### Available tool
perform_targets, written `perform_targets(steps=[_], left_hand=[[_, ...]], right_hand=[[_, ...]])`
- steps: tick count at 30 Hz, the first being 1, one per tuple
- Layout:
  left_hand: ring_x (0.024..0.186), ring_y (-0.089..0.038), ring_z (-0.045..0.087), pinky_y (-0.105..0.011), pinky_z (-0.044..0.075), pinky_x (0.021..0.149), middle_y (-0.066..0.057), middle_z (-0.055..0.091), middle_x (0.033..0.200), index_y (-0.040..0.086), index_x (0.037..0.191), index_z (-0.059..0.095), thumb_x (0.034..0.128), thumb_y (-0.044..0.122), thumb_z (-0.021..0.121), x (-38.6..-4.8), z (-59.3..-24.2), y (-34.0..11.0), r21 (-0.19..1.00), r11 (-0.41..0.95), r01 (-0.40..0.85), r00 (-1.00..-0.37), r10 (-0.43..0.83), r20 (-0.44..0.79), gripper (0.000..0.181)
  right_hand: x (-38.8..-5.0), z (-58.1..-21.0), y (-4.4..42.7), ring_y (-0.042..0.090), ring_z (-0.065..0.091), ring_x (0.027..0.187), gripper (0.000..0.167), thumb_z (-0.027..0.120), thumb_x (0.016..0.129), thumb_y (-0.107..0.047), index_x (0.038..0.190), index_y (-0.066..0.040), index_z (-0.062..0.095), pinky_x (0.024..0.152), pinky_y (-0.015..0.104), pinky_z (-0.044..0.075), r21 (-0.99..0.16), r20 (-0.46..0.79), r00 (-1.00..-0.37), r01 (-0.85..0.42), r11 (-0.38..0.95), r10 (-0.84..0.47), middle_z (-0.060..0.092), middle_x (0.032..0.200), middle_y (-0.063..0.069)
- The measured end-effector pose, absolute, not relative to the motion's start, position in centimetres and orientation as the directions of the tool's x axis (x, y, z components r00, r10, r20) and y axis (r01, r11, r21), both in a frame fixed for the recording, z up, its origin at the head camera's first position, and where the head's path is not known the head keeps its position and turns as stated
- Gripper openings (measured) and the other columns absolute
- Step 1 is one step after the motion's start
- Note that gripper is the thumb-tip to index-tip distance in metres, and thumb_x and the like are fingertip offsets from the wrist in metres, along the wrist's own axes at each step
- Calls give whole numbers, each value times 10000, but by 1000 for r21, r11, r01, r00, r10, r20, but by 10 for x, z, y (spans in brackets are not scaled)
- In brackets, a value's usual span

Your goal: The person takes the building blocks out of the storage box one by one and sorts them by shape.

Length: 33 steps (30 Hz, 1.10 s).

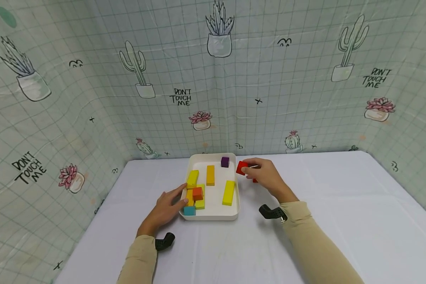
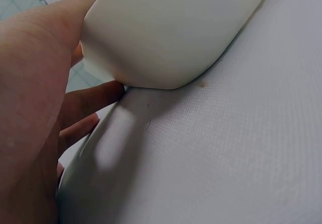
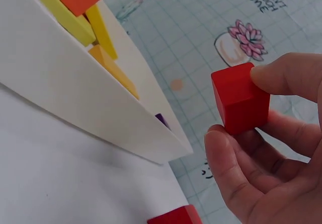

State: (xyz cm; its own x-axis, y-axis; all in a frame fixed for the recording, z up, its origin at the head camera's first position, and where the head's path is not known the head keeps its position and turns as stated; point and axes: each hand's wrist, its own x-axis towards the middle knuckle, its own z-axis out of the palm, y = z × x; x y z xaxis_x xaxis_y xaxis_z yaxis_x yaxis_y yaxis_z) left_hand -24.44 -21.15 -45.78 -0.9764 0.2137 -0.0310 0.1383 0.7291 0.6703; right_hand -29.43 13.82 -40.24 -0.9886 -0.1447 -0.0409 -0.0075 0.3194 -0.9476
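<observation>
My right hand [image 1: 266, 173] pinches a red block [image 1: 241, 168] between thumb and fingers, just outside the right rim of a white tray [image 1: 213, 217]. In the right wrist view the red block [image 3: 241, 100] is held up beside the tray wall [image 3: 100, 108]. At the tray's left side, my left hand [image 1: 167, 207] grips the rim; in the left wrist view, the thumb lies over the edge and a finger touches low on the tray wall [image 2: 161, 43]. Another red block [image 3: 176, 216] lies on the table, mostly hidden by my right hand in the head view.
Inside the tray are a purple cube [image 1: 225, 162], an orange-yellow block [image 1: 210, 175], a yellow block [image 1: 228, 193], a teal block [image 1: 189, 211], and an orange-red cube [image 1: 197, 193] on top of other yellow blocks. A patterned cloth [image 1: 262, 79] hangs behind the white table [image 1: 213, 252].
</observation>
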Motion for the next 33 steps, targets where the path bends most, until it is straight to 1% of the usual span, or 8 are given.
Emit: perform_targets(steps=[3,6,11,13,21,25,29,33], left_hand=[[1483,-318,278,-553,-30,1214,-68,379,1584,223,1574,362,1003,404,568,-244,-458,-212,669,730,136,-976,215,-36,633],[1483,-317,278,-553,-30,1214,-69,375,1586,223,1573,363,1003,398,571,-244,-458,-213,671,729,136,-975,218,-39,632],[1482,-314,281,-551,-28,1215,-69,374,1586,222,1572,366,1004,388,573,-243,-457,-213,674,726,136,-975,218,-38,628],[1483,-313,281,-550,-29,1215,-68,374,1587,223,1572,366,1004,388,573,-243,-457,-212,673,727,134,-976,215,-38,627],[1482,-312,281,-549,-25,1216,-68,377,1585,218,1571,369,1005,381,571,-242,-455,-212,672,726,144,-976,217,-26,623],[1482,-312,282,-551,-24,1216,-68,381,1583,221,1571,369,1003,379,571,-243,-455,-211,671,727,144,-976,216,-24,623],[1483,-314,281,-552,-26,1215,-72,383,1582,221,1572,368,1003,376,570,-243,-454,-211,671,728,143,-977,214,-24,623],[1483,-320,278,-553,-26,1215,-76,380,1582,218,1572,366,1004,375,568,-243,-455,-211,668,731,140,-977,212,-26,623]], right_hand=[[-294,-402,144,392,655,1043,450,673,955,-309,1343,-88,619,948,503,540,-946,-62,-989,15,324,-134,641,1255,167],[-294,-402,150,377,666,1026,459,671,955,-322,1348,-90,615,972,496,525,-941,-55,-990,8,337,-128,631,1275,159],[-294,-401,161,342,673,1024,482,661,963,-315,1358,-48,595,1030,523,468,-936,-17,-989,-34,350,-144,616,1292,175],[-295,-401,166,349,679,1025,488,654,969,-297,1369,-30,579,1048,539,452,-937,-9,-989,-43,346,-149,608,1300,188],[-297,-402,183,360,678,1041,477,627,967,-215,1392,-9,558,999,514,504,-935,14,-990,-62,349,-139,585,1328,197],[-298,-405,192,402,676,1046,480,616,978,-194,1406,7,540,1015,512,492,-940,17,-989,-65,334,-145,571,1335,218],[-297,-407,200,413,665,1072,486,607,993,-198,1417,24,523,1012,498,499,-938,24,-988,-75,337,-153,573,1340,236],[-295,-407,206,426,666,1075,493,617,990,-212,1416,20,525,1058,541,444,-935,18,-988,-72,346,-157,586,1335,235]])
